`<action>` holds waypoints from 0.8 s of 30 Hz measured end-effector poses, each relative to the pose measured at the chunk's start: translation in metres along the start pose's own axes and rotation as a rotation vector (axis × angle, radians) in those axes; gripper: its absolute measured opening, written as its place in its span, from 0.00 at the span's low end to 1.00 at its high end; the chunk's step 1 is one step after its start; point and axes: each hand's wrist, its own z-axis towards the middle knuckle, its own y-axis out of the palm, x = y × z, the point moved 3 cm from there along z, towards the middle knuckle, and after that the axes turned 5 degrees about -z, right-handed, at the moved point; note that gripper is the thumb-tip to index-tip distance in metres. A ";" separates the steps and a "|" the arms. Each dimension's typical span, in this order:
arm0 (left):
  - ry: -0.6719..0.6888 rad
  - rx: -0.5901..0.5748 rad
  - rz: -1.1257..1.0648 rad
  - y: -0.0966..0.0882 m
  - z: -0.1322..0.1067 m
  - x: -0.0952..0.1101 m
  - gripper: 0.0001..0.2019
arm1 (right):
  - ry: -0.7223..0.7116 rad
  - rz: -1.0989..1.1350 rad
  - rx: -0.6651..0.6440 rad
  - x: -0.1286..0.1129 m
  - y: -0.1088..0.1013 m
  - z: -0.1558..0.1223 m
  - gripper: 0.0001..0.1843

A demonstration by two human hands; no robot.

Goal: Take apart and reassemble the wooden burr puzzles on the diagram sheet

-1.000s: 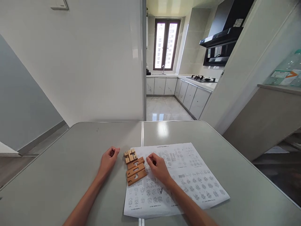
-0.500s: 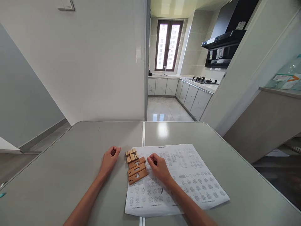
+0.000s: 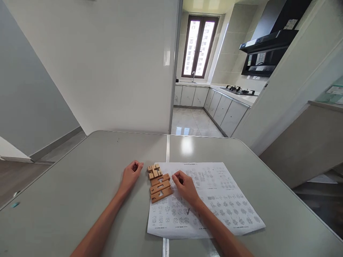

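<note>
My left hand point(image 3: 131, 175) rests on the table in a loose fist, just left of the wooden pieces, with nothing visible in it. My right hand point(image 3: 185, 186) lies curled on a large printed sheet point(image 3: 209, 228), fingertips close to the wooden pieces but apart from them. Between the hands sits a cluster of small notched wooden puzzle pieces point(image 3: 154, 171), light in colour. Directly below it, several flat brown wooden plates point(image 3: 162, 195) with cut-out slots lie in a row, partly over the sheet's left edge. Dark numerals mark some of them. Rows of small line drawings cover the sheet.
The grey table point(image 3: 80, 185) has a seam down its middle. A small teal object point(image 3: 15, 205) lies near its left edge. Beyond the table stand a white wall point(image 3: 120, 71) and an opening to a kitchen with a gas stove point(image 3: 239, 90).
The view has tilted and shifted slightly, so the table's things appear a little higher and further right. Both hands stay curled beside the wooden pieces.
</note>
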 end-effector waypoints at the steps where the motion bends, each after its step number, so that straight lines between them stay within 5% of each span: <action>1: 0.002 -0.003 -0.004 0.001 0.000 -0.001 0.19 | -0.003 -0.007 -0.004 0.000 0.000 0.000 0.19; 12: 0.008 0.005 -0.033 0.002 0.000 -0.004 0.20 | -0.089 -0.188 0.019 -0.015 0.008 0.008 0.11; 17: 0.008 0.024 -0.056 0.001 -0.001 -0.005 0.20 | -0.203 -0.425 -0.002 -0.032 0.030 0.016 0.26; 24: 0.016 0.038 -0.094 -0.004 -0.007 -0.004 0.20 | -0.111 -0.640 -0.014 -0.046 0.068 0.032 0.37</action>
